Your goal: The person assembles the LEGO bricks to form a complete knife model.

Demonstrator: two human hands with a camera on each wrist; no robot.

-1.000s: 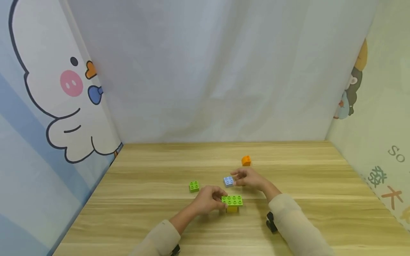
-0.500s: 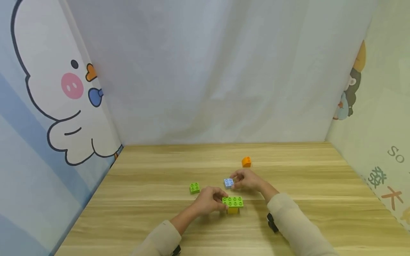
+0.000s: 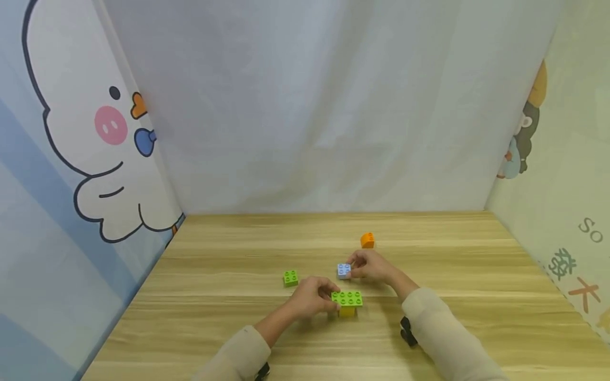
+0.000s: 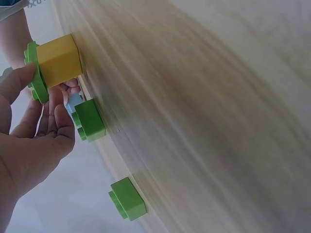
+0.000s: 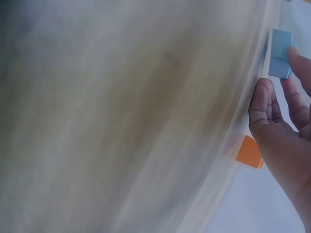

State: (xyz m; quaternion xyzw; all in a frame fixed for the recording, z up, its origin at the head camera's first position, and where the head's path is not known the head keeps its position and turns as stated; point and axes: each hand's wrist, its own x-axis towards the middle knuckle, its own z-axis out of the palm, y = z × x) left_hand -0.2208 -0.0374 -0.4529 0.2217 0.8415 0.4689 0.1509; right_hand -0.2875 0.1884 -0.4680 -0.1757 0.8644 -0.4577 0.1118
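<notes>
My left hand (image 3: 310, 299) pinches the edge of a flat green eight-stud plate (image 3: 350, 298), thumb on the near side and fingers behind. Under that plate is a yellow block (image 4: 60, 58). Farther out on the table, my right hand (image 3: 374, 266) holds a light blue four-stud brick (image 3: 343, 271) between thumb and fingers. The right wrist view shows the thumb on the face of the blue brick (image 5: 281, 53), which has two shades of blue. Left of my left hand stands a green four-stud brick (image 3: 290, 278). A second green brick (image 4: 89, 120) shows only in the left wrist view.
Behind my right hand an orange brick (image 3: 367, 240) with a curved side sits on the wooden table (image 3: 229, 248). A pale curtain (image 3: 305, 132) hangs along the table's back edge, with printed cloth walls (image 3: 66, 254) at the sides.
The blue brick has shifted slightly right and turned a little, with my right fingers drawn closer around it. My left hand and the green plate hold their place.
</notes>
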